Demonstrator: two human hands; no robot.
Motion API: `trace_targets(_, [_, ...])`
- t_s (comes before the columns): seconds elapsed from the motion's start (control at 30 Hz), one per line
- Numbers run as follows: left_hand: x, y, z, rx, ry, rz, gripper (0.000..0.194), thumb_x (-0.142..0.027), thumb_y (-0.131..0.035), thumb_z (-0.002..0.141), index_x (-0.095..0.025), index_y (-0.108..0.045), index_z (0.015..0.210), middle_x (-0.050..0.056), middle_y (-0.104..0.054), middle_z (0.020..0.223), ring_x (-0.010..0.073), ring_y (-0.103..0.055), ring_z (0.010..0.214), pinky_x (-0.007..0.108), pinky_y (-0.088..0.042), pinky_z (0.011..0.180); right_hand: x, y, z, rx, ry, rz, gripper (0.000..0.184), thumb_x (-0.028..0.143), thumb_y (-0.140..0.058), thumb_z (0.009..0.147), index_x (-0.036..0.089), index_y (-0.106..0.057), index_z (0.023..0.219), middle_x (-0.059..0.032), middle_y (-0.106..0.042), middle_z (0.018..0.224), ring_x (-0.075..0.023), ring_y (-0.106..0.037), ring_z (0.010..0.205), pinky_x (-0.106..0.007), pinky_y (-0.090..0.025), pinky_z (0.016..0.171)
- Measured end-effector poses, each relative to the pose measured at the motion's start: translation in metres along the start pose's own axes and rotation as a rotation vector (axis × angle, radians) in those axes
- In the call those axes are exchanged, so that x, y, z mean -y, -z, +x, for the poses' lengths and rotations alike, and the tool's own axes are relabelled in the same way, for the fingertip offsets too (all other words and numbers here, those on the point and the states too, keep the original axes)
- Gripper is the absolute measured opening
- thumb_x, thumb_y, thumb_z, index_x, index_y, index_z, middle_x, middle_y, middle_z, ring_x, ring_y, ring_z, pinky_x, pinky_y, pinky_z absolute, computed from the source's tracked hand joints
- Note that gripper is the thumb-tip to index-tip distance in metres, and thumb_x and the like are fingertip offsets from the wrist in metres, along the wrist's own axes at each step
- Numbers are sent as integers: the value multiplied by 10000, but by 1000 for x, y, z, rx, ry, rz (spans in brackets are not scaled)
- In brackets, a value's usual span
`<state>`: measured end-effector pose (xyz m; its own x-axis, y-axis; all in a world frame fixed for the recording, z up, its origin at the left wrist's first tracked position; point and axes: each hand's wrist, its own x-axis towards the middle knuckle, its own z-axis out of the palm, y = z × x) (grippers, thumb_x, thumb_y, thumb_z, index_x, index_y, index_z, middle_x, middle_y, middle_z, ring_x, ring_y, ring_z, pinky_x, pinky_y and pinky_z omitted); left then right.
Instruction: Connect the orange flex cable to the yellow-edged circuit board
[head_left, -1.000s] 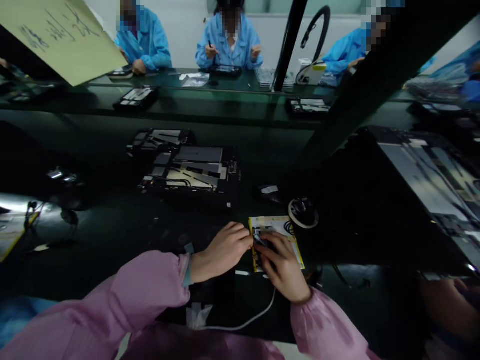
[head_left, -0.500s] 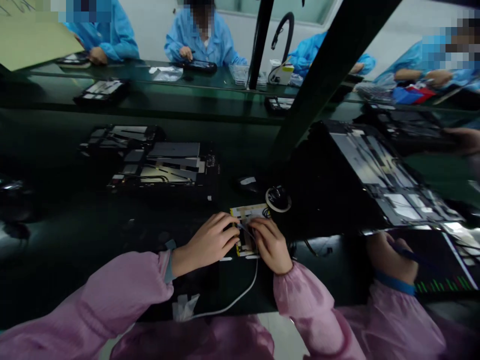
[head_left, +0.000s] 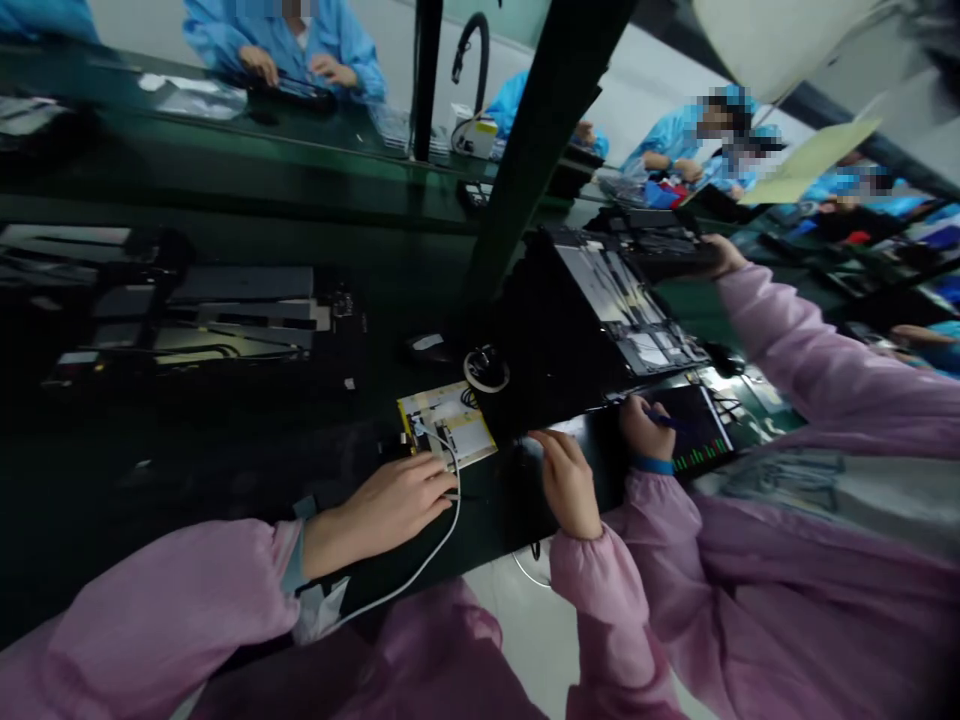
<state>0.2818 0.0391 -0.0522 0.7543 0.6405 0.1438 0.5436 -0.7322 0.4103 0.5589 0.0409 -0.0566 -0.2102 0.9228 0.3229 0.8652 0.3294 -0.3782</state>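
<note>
A flat battery pack [head_left: 469, 438] with yellow edges, pale tape and coiled black wire lies on the dark bench. From its upper left, a white cable [head_left: 456, 520] curves over the pack and down to the bench edge. My left hand [head_left: 394, 510] is at the pack's lower left edge, fingers bent and close together by the cable; its thumb and whatever is under the fingers are hidden. To the right of the pack, my right hand [head_left: 566, 480] has its fingers closed together at a dark spot. Anything in its fingertips is too dark to make out.
A black computer mouse [head_left: 429, 346] and a white-rimmed round object [head_left: 486, 370] are beyond the pack. Stacked black device panels [head_left: 622, 300] rise at right; more opened panels [head_left: 240, 320] lie left. A co-worker's hand [head_left: 646, 428] is beside a screen [head_left: 690, 425] close by.
My right hand has left the battery pack and moved right. My left hand has drawn back to the pack's lower left. The view has swung right, and the pack is more uncovered.
</note>
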Motion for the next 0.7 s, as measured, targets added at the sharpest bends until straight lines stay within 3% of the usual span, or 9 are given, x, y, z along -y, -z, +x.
trace_targets(0.13, [9, -4, -10, 39, -9, 22, 94, -207, -528, 922, -185, -619, 924, 35, -649, 930, 172, -615, 831, 298, -478, 725, 3, -11, 7, 62, 113, -160, 417, 29, -408, 863, 224, -648, 1143, -110, -597, 1140, -266, -505, 1050, -455, -486, 881])
trace_targets(0.33, [14, 5, -17, 137, 41, 10, 60, -223, -558, 905, -187, -605, 908, 23, -657, 916, 163, -638, 753, 273, -449, 623, 13, -25, 20, 96, 199, -299, 180, 91, -553, 867, 186, -681, 951, -135, -592, 1151, -276, -494, 1060, -440, -488, 844])
trace_targets(0.5, [26, 16, -21, 207, 67, -51, 90, -258, -556, 900, -206, -622, 932, 21, -664, 951, 170, -653, 789, 253, -451, 650, 31, -16, 23, -24, 267, -42, 203, 100, -458, 931, 199, -633, 959, -85, -656, 1047, -225, -535, 1128, -398, -460, 915])
trace_targets(0.63, [31, 23, -27, 231, 78, -127, 190, -358, -589, 877, -215, -647, 987, 31, -663, 987, 185, -654, 841, 257, -479, 706, 61, 2, 24, -97, 174, 258, 154, 160, -446, 949, 206, -592, 937, -57, -652, 903, -183, -608, 942, -334, -480, 832])
trace_targets(0.7, [26, 30, -29, 145, 101, -234, 328, -420, -638, 836, -230, -627, 1103, 40, -646, 1083, 186, -640, 895, 276, -495, 778, 77, 8, 26, -90, 95, 394, 109, 185, -474, 939, 207, -579, 920, -42, -646, 886, -156, -615, 837, -285, -483, 755])
